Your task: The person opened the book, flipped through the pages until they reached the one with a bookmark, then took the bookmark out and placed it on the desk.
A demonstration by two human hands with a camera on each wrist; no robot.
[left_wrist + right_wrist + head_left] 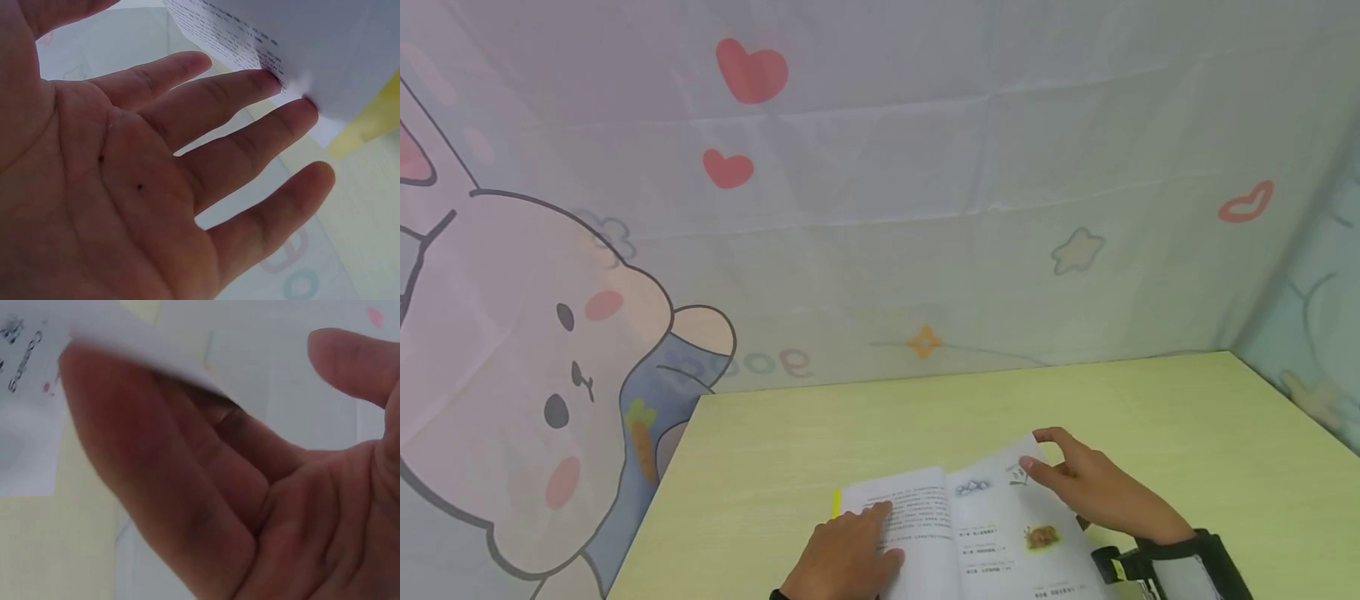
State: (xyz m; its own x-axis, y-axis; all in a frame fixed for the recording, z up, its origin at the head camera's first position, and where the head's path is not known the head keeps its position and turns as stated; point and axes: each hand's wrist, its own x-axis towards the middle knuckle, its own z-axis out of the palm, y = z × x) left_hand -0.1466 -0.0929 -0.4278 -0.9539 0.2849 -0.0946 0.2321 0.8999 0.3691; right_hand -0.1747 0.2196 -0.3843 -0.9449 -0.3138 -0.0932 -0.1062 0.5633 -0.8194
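An open book [925, 517] lies near the front of the table, with printed text on its left page. Its right page [1000, 542] carries small coloured pictures and short lines of text. My left hand [846, 554] rests on the left page, fingers extended. In the left wrist view, spread fingertips [294, 115] touch the paper. At the upper right corner of the book, my right hand [1097, 487] holds the right page, its thumb on the printed face. The right wrist view shows the page edge [181, 369] running across the curled fingers.
The pale yellow-green table [775, 450] extends behind and to both sides of the book. A printed cloth backdrop [880, 192] with hearts and a cartoon rabbit rises along the table's back edge. A black strap with a device [1180, 571] sits on the right wrist.
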